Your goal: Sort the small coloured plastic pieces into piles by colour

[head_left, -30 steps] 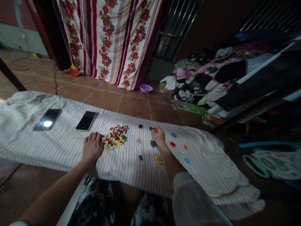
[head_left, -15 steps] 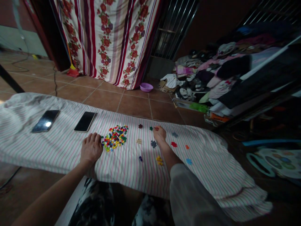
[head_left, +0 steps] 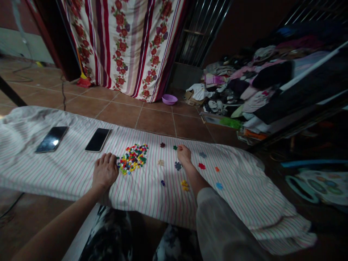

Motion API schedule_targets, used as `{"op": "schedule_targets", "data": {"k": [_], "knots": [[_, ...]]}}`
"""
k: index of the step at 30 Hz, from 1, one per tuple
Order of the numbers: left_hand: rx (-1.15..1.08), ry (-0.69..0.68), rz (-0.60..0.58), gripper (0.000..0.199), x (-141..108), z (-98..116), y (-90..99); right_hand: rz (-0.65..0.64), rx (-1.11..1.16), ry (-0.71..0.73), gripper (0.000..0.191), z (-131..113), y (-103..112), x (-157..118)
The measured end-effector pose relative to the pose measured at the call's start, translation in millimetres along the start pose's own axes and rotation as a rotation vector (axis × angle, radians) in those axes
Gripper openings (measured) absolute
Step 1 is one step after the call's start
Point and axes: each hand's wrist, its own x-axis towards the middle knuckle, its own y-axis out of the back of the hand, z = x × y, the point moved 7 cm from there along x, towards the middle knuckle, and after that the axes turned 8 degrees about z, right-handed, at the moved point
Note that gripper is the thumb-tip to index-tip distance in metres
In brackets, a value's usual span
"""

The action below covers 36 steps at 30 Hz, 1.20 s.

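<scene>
My left hand (head_left: 105,170) lies palm down on the striped cloth (head_left: 130,195), fingers stretched out, at the left edge of a mixed heap of small coloured pieces (head_left: 133,159). My right hand (head_left: 184,154) has its fingers pinched together beside a small cluster of green pieces (head_left: 175,147); anything between the fingertips is too small to make out. Around the right hand lie little groups sorted by colour: dark red pieces (head_left: 162,145), beige pieces (head_left: 161,162), dark grey pieces (head_left: 177,166), yellow pieces (head_left: 185,185), dark blue pieces (head_left: 162,183), red pieces (head_left: 201,166) and light blue pieces (head_left: 219,186).
Orange pieces (head_left: 217,169) and grey-blue pieces (head_left: 202,154) lie right of my right forearm. Two phones, one dark phone (head_left: 51,139) and one pale-edged phone (head_left: 98,140), rest at the left. Beyond are a purple basin (head_left: 169,99) and a clothes heap (head_left: 244,79).
My right hand stays by the green pieces with only a slight shift of its fingers. The left hand keeps its place, and the view has shifted slightly.
</scene>
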Motion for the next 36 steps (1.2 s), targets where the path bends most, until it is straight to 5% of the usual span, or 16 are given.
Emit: {"op": "schedule_targets", "data": {"k": [22,29,36], "knots": [[-0.019,0.034,-0.022,0.031,1,-1,1.4,0.002,0.099,0.029,0.039,-7,10,-10],[0.007,0.014,-0.014,0.031,1,0,1.3,0.028,0.253,0.250,0.037,-61,6,-35],[-0.011,0.020,-0.015,0.029,2,0,2.3,-0.175,0.398,0.525,0.030,-155,-18,-98]]}}
